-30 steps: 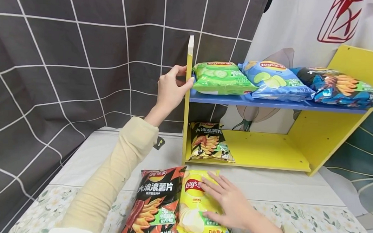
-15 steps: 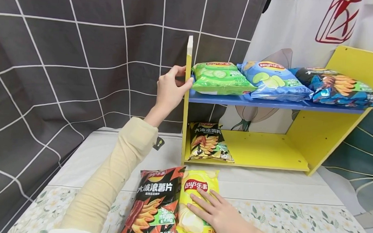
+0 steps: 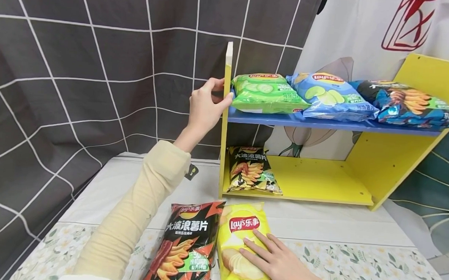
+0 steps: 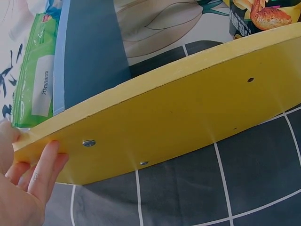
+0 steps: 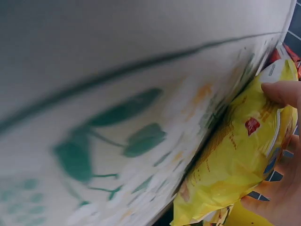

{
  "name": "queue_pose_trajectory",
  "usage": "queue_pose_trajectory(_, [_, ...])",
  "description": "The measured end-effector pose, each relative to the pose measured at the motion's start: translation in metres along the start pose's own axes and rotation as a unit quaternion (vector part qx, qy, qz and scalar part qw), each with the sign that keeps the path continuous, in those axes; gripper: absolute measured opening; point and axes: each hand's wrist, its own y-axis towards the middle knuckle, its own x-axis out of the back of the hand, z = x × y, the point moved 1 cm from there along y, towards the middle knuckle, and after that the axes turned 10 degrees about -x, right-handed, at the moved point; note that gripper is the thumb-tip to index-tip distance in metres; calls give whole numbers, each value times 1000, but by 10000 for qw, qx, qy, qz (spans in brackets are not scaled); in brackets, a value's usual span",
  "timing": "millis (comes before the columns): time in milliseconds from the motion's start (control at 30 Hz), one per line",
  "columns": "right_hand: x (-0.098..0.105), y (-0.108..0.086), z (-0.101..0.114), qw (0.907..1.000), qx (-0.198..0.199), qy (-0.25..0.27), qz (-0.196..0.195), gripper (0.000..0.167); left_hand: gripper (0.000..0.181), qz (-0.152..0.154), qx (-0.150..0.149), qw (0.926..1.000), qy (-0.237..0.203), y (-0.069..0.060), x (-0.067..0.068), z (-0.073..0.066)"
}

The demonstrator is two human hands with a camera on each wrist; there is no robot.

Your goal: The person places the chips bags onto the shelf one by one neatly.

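Note:
My left hand (image 3: 208, 106) grips the yellow side panel (image 4: 188, 110) of a small shelf, thumb at the front edge and fingers on its outer face. On the table, my right hand (image 3: 277, 261) holds a yellow Lay's chip bag (image 3: 238, 238), fingers spread over its front. In the right wrist view the thumb lies on the opposite edge of that yellow bag (image 5: 235, 141). Left of it lies a black and red chip bag (image 3: 188, 239), apart from both hands. A green chip bag (image 3: 266, 93) sits on the upper shelf beside my left thumb.
On the blue upper shelf (image 3: 335, 126) are also a light blue chip bag (image 3: 331, 99) and a dark blue one (image 3: 409, 105). A black and gold chip bag (image 3: 251, 171) stands at the left of the yellow lower shelf (image 3: 314, 174). A dark checked curtain (image 3: 110, 66) hangs behind.
My right hand slid left and down over the yellow chip bag, then moved slightly right with it. A gap now shows between the lower parts of the two front bags. My left hand stays put.

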Motion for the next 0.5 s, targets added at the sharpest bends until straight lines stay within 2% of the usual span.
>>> queue_pose_trajectory(233, [0, -8, 2, 9993, -208, -37, -304, 78, 36, -11, 22, 10000, 29, 0, 1, -1])
queue_pose_trajectory(367, [-2, -9, 4, 9987, -184, -84, -460, 80, 36, 15, 52, 10000, 27, 0, 0, -1])
queue_pose_trajectory(500, [0, -8, 3, 9989, -83, -196, -422, 82, 37, 25, 41, 10000, -5, 0, -1, -1])
